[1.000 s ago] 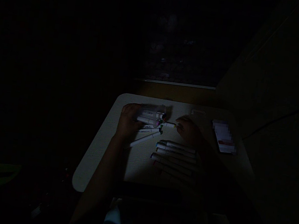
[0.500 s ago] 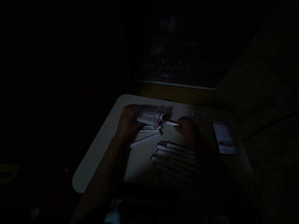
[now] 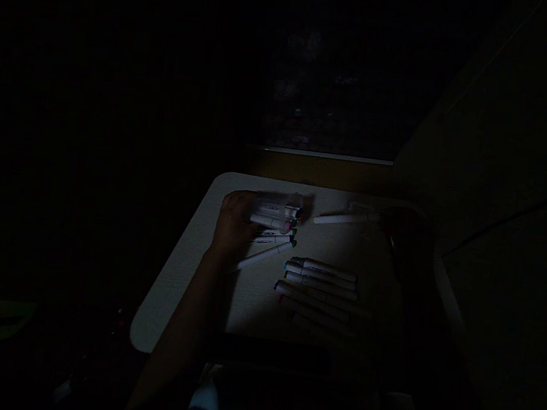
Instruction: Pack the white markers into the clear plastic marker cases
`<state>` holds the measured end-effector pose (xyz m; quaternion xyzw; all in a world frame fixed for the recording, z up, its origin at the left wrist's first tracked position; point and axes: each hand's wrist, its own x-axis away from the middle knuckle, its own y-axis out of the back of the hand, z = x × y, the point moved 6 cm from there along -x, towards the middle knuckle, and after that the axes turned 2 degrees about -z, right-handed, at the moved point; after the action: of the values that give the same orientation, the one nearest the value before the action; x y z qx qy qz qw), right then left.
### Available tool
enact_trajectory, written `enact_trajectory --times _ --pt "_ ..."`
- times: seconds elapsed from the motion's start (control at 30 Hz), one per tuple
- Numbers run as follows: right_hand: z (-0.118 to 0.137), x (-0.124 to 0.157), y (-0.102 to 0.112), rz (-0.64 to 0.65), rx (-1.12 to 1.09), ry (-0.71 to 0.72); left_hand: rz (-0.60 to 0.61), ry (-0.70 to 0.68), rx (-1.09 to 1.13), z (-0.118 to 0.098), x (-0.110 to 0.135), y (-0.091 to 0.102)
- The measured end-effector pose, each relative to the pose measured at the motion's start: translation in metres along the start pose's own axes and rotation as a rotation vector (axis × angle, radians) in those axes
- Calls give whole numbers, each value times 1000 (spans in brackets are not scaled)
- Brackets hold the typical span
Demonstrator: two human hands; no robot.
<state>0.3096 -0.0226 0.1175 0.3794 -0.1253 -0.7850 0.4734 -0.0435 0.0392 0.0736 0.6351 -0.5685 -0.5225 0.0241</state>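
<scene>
My left hand [image 3: 235, 223] is wrapped round a clear plastic holder [image 3: 281, 201] lying on its side, its mouth facing right. White markers [image 3: 267, 221] with coloured ends lie inside it. Just below, several loose markers [image 3: 267, 256] with green or dark ends rest on the table. My right hand [image 3: 403, 232], very dark, is at the table's right side with its fingers closed on the end of a white marker [image 3: 342, 219] that points left. Several more white markers [image 3: 321, 282] lie roughly side by side at mid-table.
Everything stands on a small white table [image 3: 173, 279] with rounded corners. The phone at the right is mostly hidden by my right hand and arm. A wall rises close on the right, and the room is very dark.
My right hand has moved right with a marker, away from the holder's mouth, and now covers most of the phone. My left hand and the holder have stayed put.
</scene>
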Motion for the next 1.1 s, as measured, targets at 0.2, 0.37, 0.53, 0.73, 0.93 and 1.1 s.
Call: enact_trajectory --times 0.2,0.37,0.53,0.73,0.93,1.1 --pt "18 8 -1 -76 -240 -173 7 -2 7 0 0 -1" --pt "34 12 -14 -88 -260 -174 -8 -22 12 0 0 0" --pt "39 17 -11 -136 -324 -149 -11 -56 27 1 -1 -1" --pt "47 21 -28 24 -279 -88 -7 -37 9 2 0 -2" --pt "61 26 -45 156 -66 -23 2 -44 -2 0 -1 -2" --pt "61 31 -60 296 -40 5 12 -70 -8 1 -2 -3"
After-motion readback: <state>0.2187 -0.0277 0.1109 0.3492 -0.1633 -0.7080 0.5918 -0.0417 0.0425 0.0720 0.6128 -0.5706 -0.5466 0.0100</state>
